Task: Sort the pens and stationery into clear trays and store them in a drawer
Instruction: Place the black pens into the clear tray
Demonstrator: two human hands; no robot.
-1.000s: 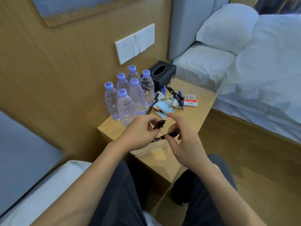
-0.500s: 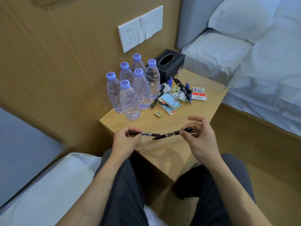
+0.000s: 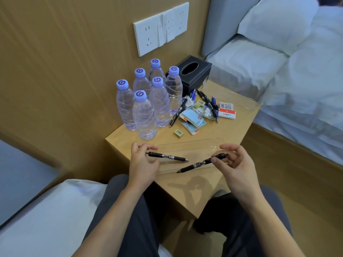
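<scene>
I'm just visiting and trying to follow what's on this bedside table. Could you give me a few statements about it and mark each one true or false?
1. Each hand holds a black pen. True: the left hand holds one black pen and the right hand holds another black pen.
2. Four water bottles stand on the table. False: there are six water bottles.
3. A clear tray lies under the hands. True.
4. The tissue box is white. False: the tissue box is black.
5. More pens and stationery lie loose beside the bottles. True.
</scene>
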